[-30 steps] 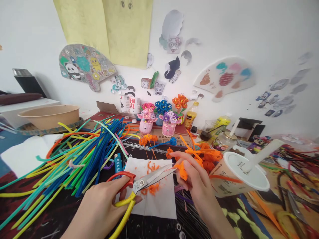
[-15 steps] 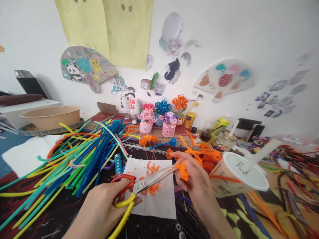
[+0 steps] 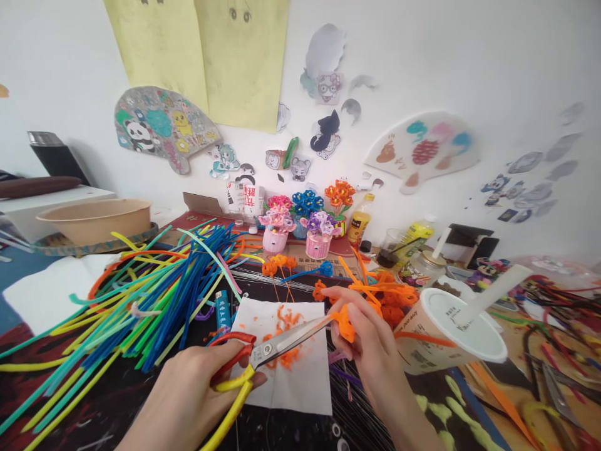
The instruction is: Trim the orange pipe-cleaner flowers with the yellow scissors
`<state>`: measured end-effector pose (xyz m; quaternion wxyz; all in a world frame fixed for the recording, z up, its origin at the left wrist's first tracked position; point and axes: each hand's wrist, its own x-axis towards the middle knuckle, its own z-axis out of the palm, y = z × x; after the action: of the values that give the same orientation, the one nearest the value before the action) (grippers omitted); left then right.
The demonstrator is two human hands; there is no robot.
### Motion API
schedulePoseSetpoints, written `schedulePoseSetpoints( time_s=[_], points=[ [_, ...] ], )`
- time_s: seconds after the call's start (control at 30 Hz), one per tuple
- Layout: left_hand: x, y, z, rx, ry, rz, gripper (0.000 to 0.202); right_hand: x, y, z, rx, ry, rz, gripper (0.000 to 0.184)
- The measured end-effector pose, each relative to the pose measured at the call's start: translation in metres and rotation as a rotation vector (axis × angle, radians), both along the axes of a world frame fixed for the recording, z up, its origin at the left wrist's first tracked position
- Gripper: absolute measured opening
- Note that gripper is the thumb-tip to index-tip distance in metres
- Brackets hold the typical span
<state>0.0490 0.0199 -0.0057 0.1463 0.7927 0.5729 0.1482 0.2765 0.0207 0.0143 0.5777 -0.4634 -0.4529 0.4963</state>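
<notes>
My left hand (image 3: 206, 376) is closed round the red and yellow handles of a pair of scissors (image 3: 282, 342). Their blades point up to the right, and the tips meet an orange fuzzy pipe-cleaner flower (image 3: 345, 322). Between the thumb and fingers of my right hand (image 3: 370, 338) that flower is pinched. Below the blades lies a white paper sheet (image 3: 300, 394) strewn with orange fuzz clippings (image 3: 288, 358). More orange pipe-cleaner pieces (image 3: 394, 297) are heaped just behind my right hand.
Many coloured pipe cleaners (image 3: 154, 300) spread across the left, beside a blue lighter (image 3: 222, 310). A lidded paper cup (image 3: 436, 332) with a wide straw stands close to my right wrist. Potted pipe-cleaner flowers (image 3: 319, 241) and a yellow drink bottle (image 3: 359, 222) line the back.
The scissor blades have come closer together at the orange flower. Both hands stay in nearly the same place.
</notes>
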Motion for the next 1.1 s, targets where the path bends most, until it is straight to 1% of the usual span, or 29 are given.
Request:
schedulePoseSetpoints(
  time_s=[0.1,0.17,0.23,0.3,0.33,0.37,0.43,0.5,0.6,0.7,0.8,0.87,0.97,1.1],
  points=[
    [-0.001,0.0,-0.001,0.014,-0.023,0.027,0.039,-0.001,0.001,-0.001,0.002,0.003,-0.02,0.036],
    [-0.001,0.001,-0.001,0.012,-0.044,0.047,0.036,-0.001,0.003,-0.002,0.01,-0.016,-0.029,0.036],
    [0.0,0.003,0.0,0.004,-0.065,0.068,0.028,0.0,0.005,-0.003,0.007,-0.049,-0.049,0.038],
    [0.001,0.002,0.001,0.001,-0.074,0.092,0.016,0.0,0.006,-0.004,-0.004,-0.076,-0.085,0.039],
    [0.001,0.002,0.002,0.009,-0.072,0.104,0.012,0.001,0.007,-0.005,-0.015,-0.085,-0.101,0.04],
    [0.002,0.001,0.002,0.027,-0.065,0.115,0.013,0.001,0.008,-0.005,-0.026,-0.093,-0.113,0.041],
    [0.002,-0.001,0.001,0.103,-0.035,0.129,0.017,0.002,0.009,-0.004,-0.048,-0.104,-0.126,0.043],
    [0.001,-0.001,-0.001,0.231,0.005,0.118,0.019,0.001,0.009,-0.003,-0.073,-0.118,-0.131,0.045],
    [-0.003,0.0,-0.005,0.453,0.063,0.041,0.032,-0.001,0.009,-0.002,-0.107,-0.142,-0.151,0.048],
    [-0.006,0.002,-0.008,0.598,0.175,-0.015,0.036,-0.003,0.009,-0.003,-0.14,-0.131,-0.183,0.05],
    [-0.007,0.002,-0.008,0.666,0.313,-0.045,0.035,-0.003,0.01,-0.006,-0.186,-0.096,-0.183,0.048],
    [-0.008,0.001,-0.007,0.693,0.362,-0.072,0.035,-0.002,0.01,-0.006,-0.217,-0.056,-0.168,0.045],
    [-0.011,-0.001,-0.008,0.708,0.391,-0.077,0.031,-0.001,0.011,-0.005,-0.264,0.02,-0.141,0.043],
    [-0.013,-0.002,-0.008,0.678,0.392,-0.04,0.03,-0.001,0.011,-0.002,-0.313,0.093,-0.087,0.042]
  ],
)
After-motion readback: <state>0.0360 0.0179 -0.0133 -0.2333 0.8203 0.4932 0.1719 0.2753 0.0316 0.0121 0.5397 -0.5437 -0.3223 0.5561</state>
